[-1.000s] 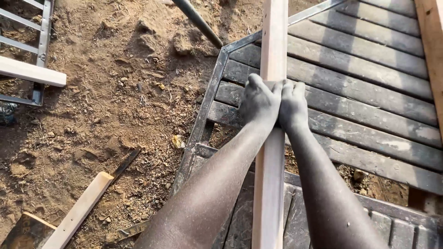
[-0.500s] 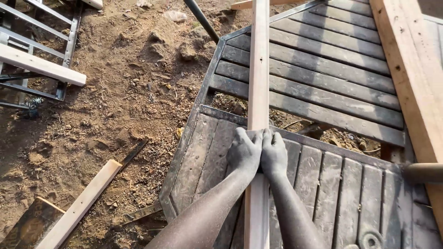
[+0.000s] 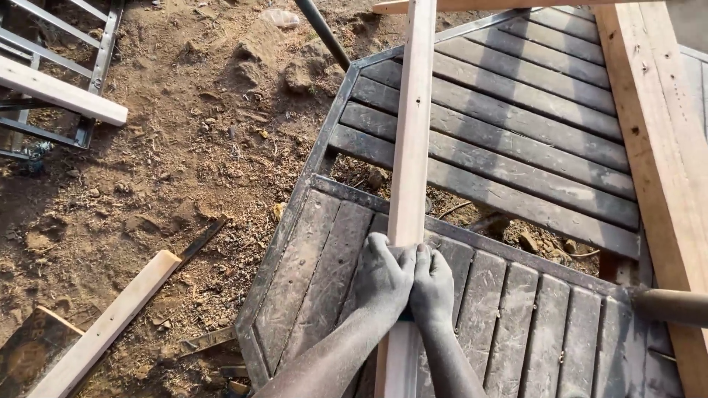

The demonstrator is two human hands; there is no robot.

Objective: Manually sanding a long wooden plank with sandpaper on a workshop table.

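Your left hand [image 3: 383,276] and right hand [image 3: 434,286] slid lower along the wooden batten [image 3: 410,147] versus before. Fingers clamped round it, side by side, above slatted panel [image 3: 516,110].

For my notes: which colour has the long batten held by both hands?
Pale, light-tan bare wood, seen in the head view.

I counted two hands, left [image 3: 382,278] and right [image 3: 433,287], on one wooden batten [image 3: 410,140]; two loose battens lay at nine [image 3: 59,92] and seven o'clock [image 3: 103,328].
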